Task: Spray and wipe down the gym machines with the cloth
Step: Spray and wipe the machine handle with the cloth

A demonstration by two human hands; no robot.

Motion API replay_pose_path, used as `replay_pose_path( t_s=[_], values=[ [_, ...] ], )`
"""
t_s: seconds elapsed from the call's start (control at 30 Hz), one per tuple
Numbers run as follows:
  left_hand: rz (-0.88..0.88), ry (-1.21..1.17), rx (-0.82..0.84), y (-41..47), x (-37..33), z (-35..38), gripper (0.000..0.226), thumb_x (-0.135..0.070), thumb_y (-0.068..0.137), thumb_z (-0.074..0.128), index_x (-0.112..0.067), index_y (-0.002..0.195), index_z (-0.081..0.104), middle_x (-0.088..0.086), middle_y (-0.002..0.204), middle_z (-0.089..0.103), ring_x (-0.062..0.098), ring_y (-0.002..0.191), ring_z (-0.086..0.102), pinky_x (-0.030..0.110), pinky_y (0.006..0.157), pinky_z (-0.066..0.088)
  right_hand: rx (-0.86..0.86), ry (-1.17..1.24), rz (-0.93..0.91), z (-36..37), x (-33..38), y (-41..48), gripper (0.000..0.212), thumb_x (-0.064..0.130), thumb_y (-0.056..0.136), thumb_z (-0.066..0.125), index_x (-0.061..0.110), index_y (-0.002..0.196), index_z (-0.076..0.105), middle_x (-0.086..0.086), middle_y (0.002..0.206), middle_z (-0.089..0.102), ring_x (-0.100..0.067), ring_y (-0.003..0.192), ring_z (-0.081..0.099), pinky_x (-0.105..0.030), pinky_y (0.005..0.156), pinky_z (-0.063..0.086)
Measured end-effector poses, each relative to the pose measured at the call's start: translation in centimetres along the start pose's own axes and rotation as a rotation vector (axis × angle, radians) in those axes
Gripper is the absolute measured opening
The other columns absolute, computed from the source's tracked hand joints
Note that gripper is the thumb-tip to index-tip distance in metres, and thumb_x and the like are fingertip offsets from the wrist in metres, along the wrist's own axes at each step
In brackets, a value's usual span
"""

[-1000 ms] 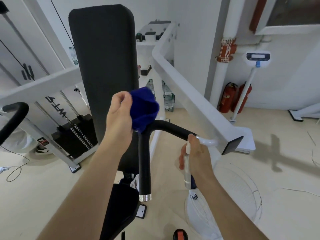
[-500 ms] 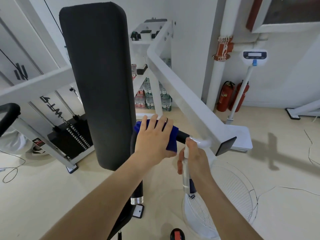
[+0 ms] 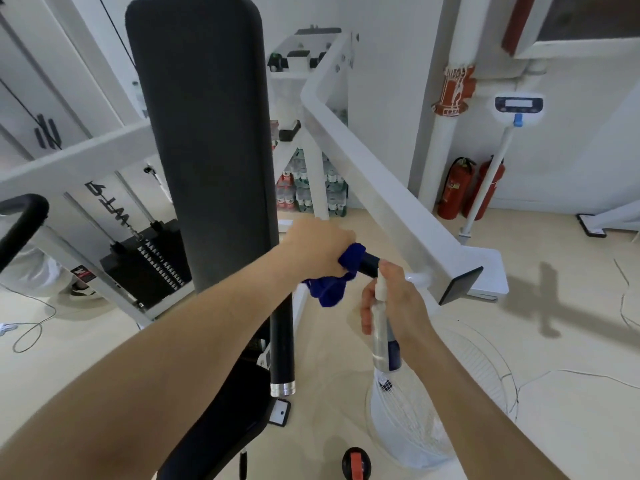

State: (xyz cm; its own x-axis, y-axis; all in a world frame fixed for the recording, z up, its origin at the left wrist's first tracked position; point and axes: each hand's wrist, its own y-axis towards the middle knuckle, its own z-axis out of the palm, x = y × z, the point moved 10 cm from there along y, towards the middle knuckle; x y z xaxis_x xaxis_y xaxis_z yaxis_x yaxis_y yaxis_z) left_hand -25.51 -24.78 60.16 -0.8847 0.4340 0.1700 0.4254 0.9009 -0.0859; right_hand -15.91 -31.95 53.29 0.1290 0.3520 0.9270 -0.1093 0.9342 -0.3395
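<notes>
My left hand [image 3: 317, 245] grips a blue cloth [image 3: 332, 280] wrapped round the black handle bar [image 3: 369, 265] of the white gym machine, just right of the tall black back pad [image 3: 204, 140]. Loose cloth hangs below the fist. The bar bends down into a vertical black grip [image 3: 282, 341] with a chrome end. My right hand [image 3: 394, 306] holds a clear spray bottle [image 3: 381, 327] upright, close under the bar, its white nozzle near the cloth.
A white frame arm [image 3: 381, 188] slopes down to the right, ending in a black cap. A weight stack [image 3: 149, 261] stands left. A white fan [image 3: 426, 410] lies on the floor below my right hand. Two red fire extinguishers [image 3: 457, 188] and a scale pole stand by the wall.
My left hand came down from above the bar, laid the cloth over the handle, and now clenches it round the bar further right. The right hand with the bottle has hardly moved.
</notes>
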Motion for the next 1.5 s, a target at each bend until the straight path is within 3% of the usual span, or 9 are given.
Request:
replay_pose_path(
  t_s=[0.23, 0.43, 0.77, 0.87, 1.07, 1.17, 1.33, 1.4, 1.5],
  values=[
    [-0.524, -0.395, -0.182, -5.8, 5.7, 1.1, 0.027, -0.032, 0.089, 0.057, -0.016, 0.108, 0.047, -0.004, 0.076, 0.057, 0.013, 0.062, 0.054, 0.026, 0.055, 0.040, 0.047, -0.026, 0.013, 3.4, 0.3, -1.1, 0.059, 0.042, 0.099, 0.041, 0.010, 0.050, 0.052, -0.014, 0.055, 0.051, -0.022, 0.040, 0.046, -0.029, 0.048, 0.042],
    [-0.923, -1.201, -0.235, -12.9, 4.8, 6.7, 0.047, -0.028, 0.083, 0.066, -0.020, 0.121, 0.040, -0.007, 0.087, 0.053, 0.009, 0.074, 0.054, 0.026, 0.061, 0.043, 0.032, -0.093, 0.059, 5.0, 0.4, -2.2, 0.060, 0.043, 0.101, 0.036, 0.007, 0.054, 0.049, -0.009, 0.050, 0.052, -0.020, 0.043, 0.048, -0.026, 0.048, 0.044],
    [-0.794, -1.782, 0.057, -22.6, -3.6, 14.0, 0.037, -0.014, 0.087, 0.068, -0.024, 0.119, 0.051, 0.002, 0.109, 0.068, 0.024, 0.101, 0.065, 0.042, 0.085, 0.057, 0.183, -0.296, 0.038, 7.8, -1.1, -3.5, 0.058, 0.045, 0.097, 0.035, 0.008, 0.054, 0.049, -0.011, 0.048, 0.052, -0.022, 0.041, 0.048, -0.030, 0.054, 0.046],
    [-0.797, -1.997, -0.044, -24.6, -2.4, 14.4, 0.031, -0.008, 0.091, 0.059, -0.016, 0.121, 0.055, 0.012, 0.108, 0.070, 0.031, 0.099, 0.066, 0.042, 0.076, 0.057, 0.166, -0.398, 0.084, 7.8, -3.1, -4.2, 0.054, 0.046, 0.092, 0.035, 0.009, 0.057, 0.051, -0.012, 0.050, 0.054, -0.022, 0.044, 0.051, -0.033, 0.061, 0.048],
    [-0.902, -2.463, -0.226, -23.4, -0.4, 15.1, 0.049, -0.025, 0.080, 0.065, -0.012, 0.126, 0.052, 0.012, 0.108, 0.072, 0.030, 0.105, 0.064, 0.046, 0.089, 0.049, 0.067, -0.360, 0.071, 7.5, -5.2, -5.7, 0.057, 0.042, 0.099, 0.034, 0.012, 0.054, 0.051, -0.008, 0.050, 0.054, -0.020, 0.046, 0.051, -0.031, 0.058, 0.048],
    [-0.900, -2.464, -0.168, -21.8, -0.5, 14.7, 0.049, -0.039, 0.086, 0.062, -0.013, 0.127, 0.052, 0.013, 0.119, 0.067, 0.032, 0.112, 0.061, 0.045, 0.092, 0.048, 0.030, -0.347, 0.058, 7.3, -5.2, -6.2, 0.060, 0.046, 0.101, 0.032, 0.012, 0.055, 0.051, -0.008, 0.051, 0.055, -0.020, 0.048, 0.052, -0.031, 0.059, 0.047],
    [-0.930, -2.209, -0.169, -19.3, 0.6, 12.1, 0.038, -0.052, 0.095, 0.047, -0.016, 0.101, 0.055, 0.004, 0.081, 0.071, 0.019, 0.081, 0.062, 0.033, 0.074, 0.047, -0.077, -0.259, 0.013, 5.8, -4.6, -7.2, 0.049, 0.031, 0.099, 0.037, 0.006, 0.058, 0.048, -0.008, 0.047, 0.050, -0.018, 0.042, 0.046, -0.020, 0.045, 0.043],
    [-0.922, -1.956, -0.133, -17.3, 1.5, 10.5, 0.045, -0.058, 0.095, 0.041, -0.016, 0.107, 0.052, 0.005, 0.090, 0.064, 0.018, 0.078, 0.060, 0.030, 0.069, 0.046, -0.121, -0.203, -0.004, 4.9, -4.2, -7.0, 0.054, 0.033, 0.099, 0.037, 0.007, 0.053, 0.048, -0.009, 0.044, 0.051, -0.018, 0.039, 0.046, -0.022, 0.045, 0.042],
    [-0.613, -1.349, -0.284, -13.5, 3.3, 6.1, 0.050, -0.044, 0.099, 0.042, -0.019, 0.141, 0.032, 0.009, 0.126, 0.049, 0.019, 0.092, 0.056, 0.031, 0.072, 0.048, -0.108, -0.167, 0.027, 4.7, -3.8, -6.5, 0.059, 0.039, 0.098, 0.035, 0.009, 0.050, 0.050, -0.011, 0.045, 0.053, -0.020, 0.040, 0.049, -0.027, 0.052, 0.043]
  ],
)
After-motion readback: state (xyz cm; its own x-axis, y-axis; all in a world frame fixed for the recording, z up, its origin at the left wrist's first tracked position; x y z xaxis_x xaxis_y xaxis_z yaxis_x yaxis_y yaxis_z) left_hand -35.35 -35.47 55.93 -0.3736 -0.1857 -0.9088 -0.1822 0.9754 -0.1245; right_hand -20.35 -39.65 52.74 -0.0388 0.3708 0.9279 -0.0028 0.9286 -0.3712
